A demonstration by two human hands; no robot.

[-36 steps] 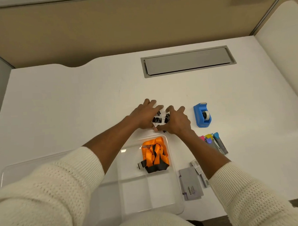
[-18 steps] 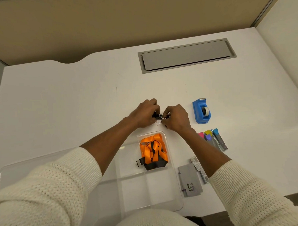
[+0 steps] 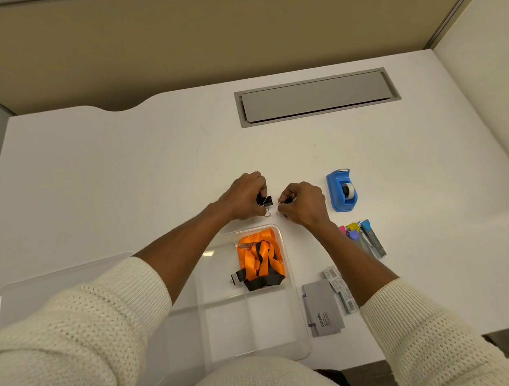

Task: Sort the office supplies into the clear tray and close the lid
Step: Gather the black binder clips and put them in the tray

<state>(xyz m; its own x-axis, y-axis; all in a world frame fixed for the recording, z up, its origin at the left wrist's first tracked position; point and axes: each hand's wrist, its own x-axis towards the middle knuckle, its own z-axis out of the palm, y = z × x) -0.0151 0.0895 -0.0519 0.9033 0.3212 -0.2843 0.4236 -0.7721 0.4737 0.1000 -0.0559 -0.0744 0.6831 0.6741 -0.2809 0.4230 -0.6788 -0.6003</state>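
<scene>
The left hand (image 3: 244, 196) and right hand (image 3: 303, 205) sit side by side on the desk, fingers curled in and a small gap between them. Each pinches a share of the black clips (image 3: 264, 201). The left hand's clip pokes out at its 3 o'clock side, with a wire loop hanging just below. The right hand's clips are mostly hidden under its fingers, so their number cannot be told.

The clips should be light, hard and springy. Their smooth metal bodies and loose wire handles probably let them snag on one another or slide out of a loose bunch. The safest hold is likely across the flat black bodies, not on the wire loops, which swing.

The tray (image 3: 270, 317) lies at 6 o'clock from the hands, its far edge just below them. Its far-right compartment holds the orange lanyard (image 3: 260, 256), and the near compartments look bare. Its lid (image 3: 47, 283) lies at 9 o'clock from the tray, partly under the left sleeve. The tape dispenser (image 3: 342, 193) stands at 3 o'clock from the right hand, near but apart. The clips are not yet in the tray; carrying them there looks like a short pull towards 6 o'clock.
</scene>
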